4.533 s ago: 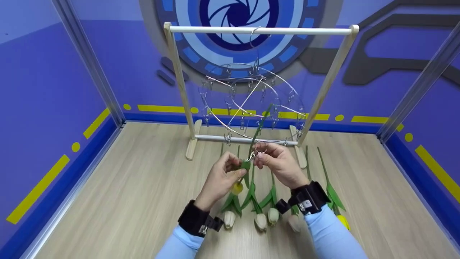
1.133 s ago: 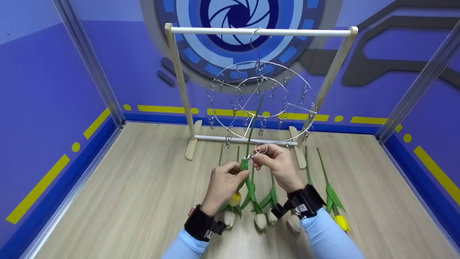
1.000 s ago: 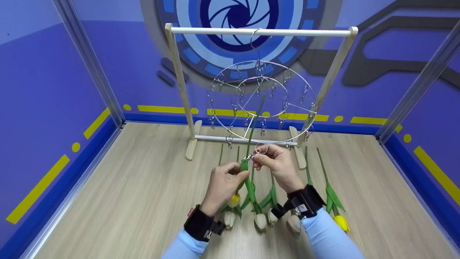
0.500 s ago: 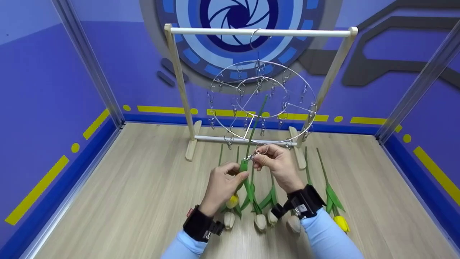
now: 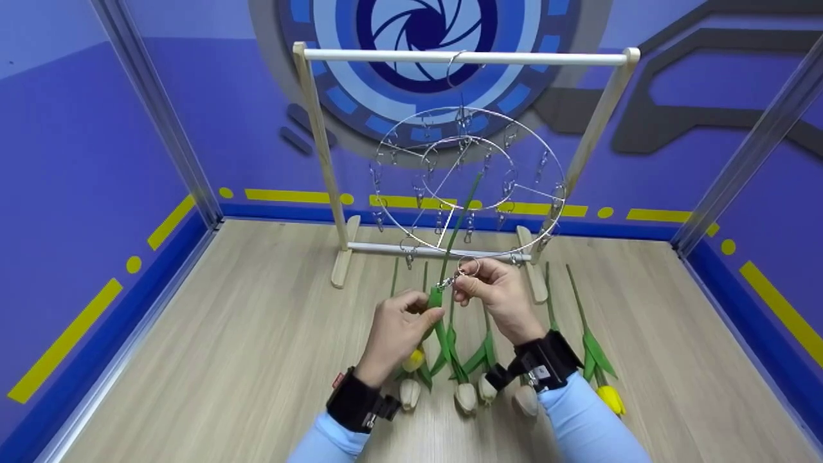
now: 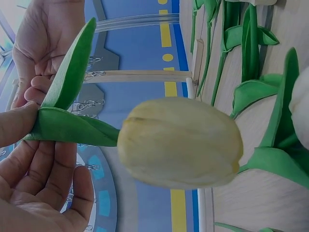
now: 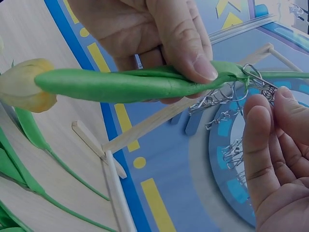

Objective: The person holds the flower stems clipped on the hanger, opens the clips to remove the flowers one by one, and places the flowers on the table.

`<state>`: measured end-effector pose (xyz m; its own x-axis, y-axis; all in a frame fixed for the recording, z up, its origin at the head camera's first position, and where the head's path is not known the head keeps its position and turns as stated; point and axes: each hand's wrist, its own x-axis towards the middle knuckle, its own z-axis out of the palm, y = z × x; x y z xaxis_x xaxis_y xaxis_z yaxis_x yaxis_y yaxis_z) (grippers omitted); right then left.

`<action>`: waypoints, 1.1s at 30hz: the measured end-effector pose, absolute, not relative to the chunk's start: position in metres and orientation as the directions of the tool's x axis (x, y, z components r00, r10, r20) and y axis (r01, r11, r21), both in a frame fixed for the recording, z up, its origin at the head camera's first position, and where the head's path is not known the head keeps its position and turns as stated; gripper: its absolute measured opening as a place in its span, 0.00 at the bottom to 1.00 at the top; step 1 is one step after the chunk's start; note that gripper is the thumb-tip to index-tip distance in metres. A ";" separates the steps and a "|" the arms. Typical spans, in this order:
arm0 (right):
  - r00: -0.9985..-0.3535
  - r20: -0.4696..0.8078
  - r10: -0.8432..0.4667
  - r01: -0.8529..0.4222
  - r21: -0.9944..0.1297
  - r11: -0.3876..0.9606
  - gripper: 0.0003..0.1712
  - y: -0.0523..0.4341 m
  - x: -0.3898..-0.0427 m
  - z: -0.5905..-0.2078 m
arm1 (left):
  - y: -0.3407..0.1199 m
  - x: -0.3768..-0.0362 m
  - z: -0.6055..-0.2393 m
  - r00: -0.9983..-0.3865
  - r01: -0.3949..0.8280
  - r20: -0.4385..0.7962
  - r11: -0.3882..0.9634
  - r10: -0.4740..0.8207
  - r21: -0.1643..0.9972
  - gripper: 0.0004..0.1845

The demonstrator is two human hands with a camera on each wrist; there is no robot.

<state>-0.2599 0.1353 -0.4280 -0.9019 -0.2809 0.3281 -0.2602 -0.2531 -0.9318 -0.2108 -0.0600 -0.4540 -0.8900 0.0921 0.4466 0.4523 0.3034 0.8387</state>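
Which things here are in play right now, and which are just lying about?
In play: left hand holding the yellow tulip; right hand pinching a metal clip; round clip hanger.
Lying about: tulips on the floor; wooden rack.

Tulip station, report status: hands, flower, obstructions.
Left hand pinches tulip at its leaves. Right hand pinches metal clip at the stem. Nothing in the way.

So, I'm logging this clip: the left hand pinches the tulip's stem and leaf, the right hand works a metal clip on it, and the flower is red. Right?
Not red. The left wrist view shows the tulip is pale yellow. The rest stands: the left hand pinches stem and leaf, and the right hand works the metal clip on it.
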 end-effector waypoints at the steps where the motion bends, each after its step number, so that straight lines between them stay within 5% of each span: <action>1: -0.903 0.327 -0.279 -0.260 -0.932 -0.252 0.14 0.135 -0.260 -0.428 | -0.060 -0.211 -0.454 -0.889 0.453 0.448 0.305 0.092 0.838 0.09; 33: -0.896 0.335 -0.292 -0.284 -0.937 -0.203 0.10 0.141 -0.261 -0.427 | -0.060 -0.210 -0.454 -0.879 0.472 0.464 0.329 0.107 0.818 0.06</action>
<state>-0.2610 0.1414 -0.4266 -0.8959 -0.2922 0.3348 -0.2840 -0.2031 -0.9371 -0.2100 -0.0603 -0.4542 -0.8791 0.1071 0.4645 0.4722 0.3291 0.8178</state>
